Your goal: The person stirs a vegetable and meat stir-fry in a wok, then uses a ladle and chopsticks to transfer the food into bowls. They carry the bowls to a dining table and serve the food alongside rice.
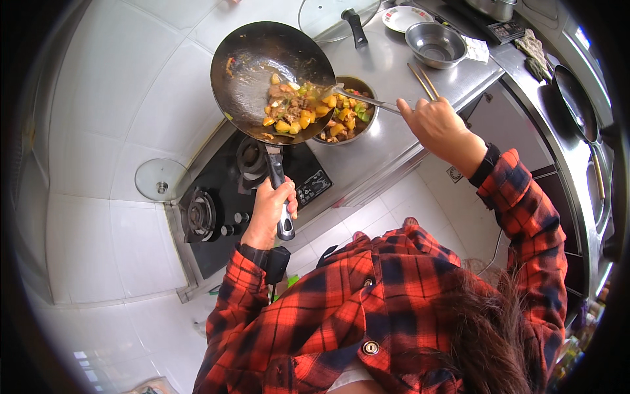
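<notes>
My left hand point(271, 207) grips the black handle point(275, 165) of a dark wok point(246, 74), raised and tilted over the counter's left part. Cooked food point(295, 111) with yellow chunks, meat and green pieces lies toward the wok's lower right side. That side overlaps a metal bowl point(372, 120), which holds more of the same food point(348, 123). In my right hand point(435, 125) is the handle of a metal spatula point(366, 99). Its head reaches over the wok's right rim, among the food. The bowl's left part is hidden behind the wok.
Below the wok is a black gas stove point(224, 256) with a burner point(199, 216). A glass lid point(162, 180) leans on the tiled wall; another lid point(322, 19) is farther back. Chopsticks point(423, 81), an empty metal bowl point(436, 44) and a plate point(406, 18) lie beyond. A frying pan point(576, 101) stands right.
</notes>
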`<action>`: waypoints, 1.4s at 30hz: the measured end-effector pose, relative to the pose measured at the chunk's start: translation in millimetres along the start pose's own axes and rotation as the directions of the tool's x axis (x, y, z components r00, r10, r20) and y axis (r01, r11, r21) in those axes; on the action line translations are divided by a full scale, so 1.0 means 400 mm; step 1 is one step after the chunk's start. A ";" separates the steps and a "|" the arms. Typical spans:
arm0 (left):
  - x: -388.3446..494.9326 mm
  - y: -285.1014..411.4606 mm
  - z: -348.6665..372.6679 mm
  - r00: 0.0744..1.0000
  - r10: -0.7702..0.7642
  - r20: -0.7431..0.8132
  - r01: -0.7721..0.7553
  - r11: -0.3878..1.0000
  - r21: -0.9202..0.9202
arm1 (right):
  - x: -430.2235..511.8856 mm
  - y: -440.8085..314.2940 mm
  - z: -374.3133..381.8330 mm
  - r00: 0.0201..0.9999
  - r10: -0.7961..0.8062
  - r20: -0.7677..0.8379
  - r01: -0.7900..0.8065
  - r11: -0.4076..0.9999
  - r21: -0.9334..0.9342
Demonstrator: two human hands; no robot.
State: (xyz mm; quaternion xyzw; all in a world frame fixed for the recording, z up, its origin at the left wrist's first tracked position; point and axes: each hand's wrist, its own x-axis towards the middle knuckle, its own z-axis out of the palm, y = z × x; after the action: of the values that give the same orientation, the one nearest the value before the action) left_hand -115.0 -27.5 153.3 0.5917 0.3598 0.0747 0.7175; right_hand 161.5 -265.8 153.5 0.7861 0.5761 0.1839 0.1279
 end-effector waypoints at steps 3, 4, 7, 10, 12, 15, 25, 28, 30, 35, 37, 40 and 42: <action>0.005 0.007 0.002 1.000 0.010 -0.009 -0.009 0.999 0.045 | -0.021 0.016 -0.003 0.974 0.148 0.170 -0.177 0.970 0.166; 0.003 0.010 0.004 1.000 0.012 -0.015 -0.011 0.998 0.059 | -0.027 0.021 -0.004 0.949 0.197 0.247 -0.258 0.934 0.246; 0.007 0.017 0.007 0.999 0.018 -0.028 -0.015 0.997 0.073 | -0.030 0.017 -0.003 0.931 0.260 0.256 -0.347 0.848 0.401; 0.007 0.022 0.013 0.999 0.019 -0.033 -0.017 0.997 0.071 | -0.025 -0.016 0.002 0.964 0.265 0.002 -0.229 0.829 0.510; 0.006 0.023 0.016 0.999 0.021 -0.039 -0.019 0.998 0.060 | -0.020 -0.050 0.008 0.962 0.265 0.059 -0.252 0.790 0.559; 0.001 0.022 0.019 0.999 0.033 -0.034 -0.031 0.998 0.056 | -0.012 -0.074 0.021 0.979 0.188 0.073 -0.199 0.839 0.507; -0.009 0.026 0.012 0.997 0.031 -0.072 -0.021 0.992 0.126 | -0.047 -0.034 0.030 0.978 0.189 0.086 -0.207 0.889 0.409; -0.018 0.029 0.015 0.996 0.032 -0.078 -0.021 0.991 0.133 | -0.032 -0.040 0.035 0.972 0.234 0.013 -0.211 0.847 0.487; -0.022 0.031 0.018 0.997 0.038 -0.074 -0.027 0.989 0.146 | -0.012 -0.054 0.044 0.965 0.257 -0.055 -0.209 0.876 0.434; -0.013 0.030 0.012 0.997 0.045 -0.060 -0.036 0.988 0.152 | -0.001 -0.078 0.078 0.967 0.218 -0.133 -0.204 0.972 0.116; -0.008 0.026 0.007 0.997 0.048 -0.058 -0.038 0.987 0.154 | -0.027 -0.069 0.089 0.973 0.202 -0.112 -0.195 0.978 0.070; -0.003 0.021 0.002 0.996 0.032 -0.082 -0.018 0.987 0.161 | -0.070 -0.042 0.092 0.978 0.200 -0.066 -0.195 0.978 0.067; -0.005 0.020 0.002 0.996 0.034 -0.081 -0.019 0.984 0.179 | -0.089 -0.029 0.080 0.977 0.211 -0.020 -0.208 0.972 0.109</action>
State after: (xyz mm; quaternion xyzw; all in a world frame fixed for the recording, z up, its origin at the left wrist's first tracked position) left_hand -113.4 -27.0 161.4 0.6545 0.3870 0.0765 0.6451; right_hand 155.9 -295.6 114.7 0.8452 0.5009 0.1777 0.0566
